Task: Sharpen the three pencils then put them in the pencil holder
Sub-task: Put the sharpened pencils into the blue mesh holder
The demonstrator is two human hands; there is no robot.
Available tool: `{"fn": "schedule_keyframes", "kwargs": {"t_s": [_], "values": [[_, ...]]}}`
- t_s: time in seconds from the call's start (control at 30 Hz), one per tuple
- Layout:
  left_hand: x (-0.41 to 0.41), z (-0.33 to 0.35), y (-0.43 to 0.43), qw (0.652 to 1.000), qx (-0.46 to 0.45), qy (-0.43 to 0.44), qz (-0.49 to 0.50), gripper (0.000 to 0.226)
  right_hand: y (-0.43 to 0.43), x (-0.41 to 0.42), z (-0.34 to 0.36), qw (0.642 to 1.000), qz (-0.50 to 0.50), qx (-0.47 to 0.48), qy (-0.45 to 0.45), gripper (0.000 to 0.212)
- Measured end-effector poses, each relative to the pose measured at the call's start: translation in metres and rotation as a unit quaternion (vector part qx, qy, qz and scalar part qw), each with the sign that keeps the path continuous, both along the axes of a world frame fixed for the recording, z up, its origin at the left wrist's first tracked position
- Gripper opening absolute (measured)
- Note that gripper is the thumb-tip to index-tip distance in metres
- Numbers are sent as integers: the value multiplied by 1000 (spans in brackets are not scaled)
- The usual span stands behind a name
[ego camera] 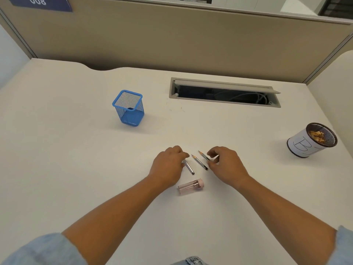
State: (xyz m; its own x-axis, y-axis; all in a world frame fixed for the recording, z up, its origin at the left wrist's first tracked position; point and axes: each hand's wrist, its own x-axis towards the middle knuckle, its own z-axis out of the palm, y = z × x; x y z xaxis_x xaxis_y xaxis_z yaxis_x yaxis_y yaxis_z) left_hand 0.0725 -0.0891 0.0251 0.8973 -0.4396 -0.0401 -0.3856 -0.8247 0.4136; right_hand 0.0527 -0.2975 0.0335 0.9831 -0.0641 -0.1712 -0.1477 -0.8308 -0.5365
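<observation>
Both hands are working at the three pencils near the middle of the desk [76, 159]. The left hand [169, 166] is curling its fingers down over the far end of the left pencil [189, 168] and gripping it there, hiding the tip, while the pencil's near end is resting on the desk. The right hand [226, 165] is pinching the near end of the right pencil [203, 155] between thumb and forefinger, with the sharpened tip pointing far and left. The middle pencil [198, 162] is lying free between the other two, roughly parallel to them and showing a sharpened tip, and the right thumb is sitting just beside its near end. A pink sharpener [191, 186] is lying on its side just nearer than the pencils, between the two wrists. The blue mesh pencil holder [128, 109] is standing upright far to the left, well apart from the pencils. A paper-wrapped mesh cup [311, 140] is holding shavings at the right, and an open cable slot [225, 92] is showing at the far side.
</observation>
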Motion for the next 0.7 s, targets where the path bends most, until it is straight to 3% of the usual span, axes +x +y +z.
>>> {"fn": "schedule_keyframes", "kwargs": {"t_s": [0.2,0.4,0.7], "values": [[16,-5,5,994,87,-33,-65,27,6,10,0,995,13,-72,64,45],[21,-7,14,994,79,-34,-73,16,7,17,-3,994,6,-81,73,31],[20,-13,24,997,40,-16,-59,25,18,28,-4,991,21,-96,95,21]]}}
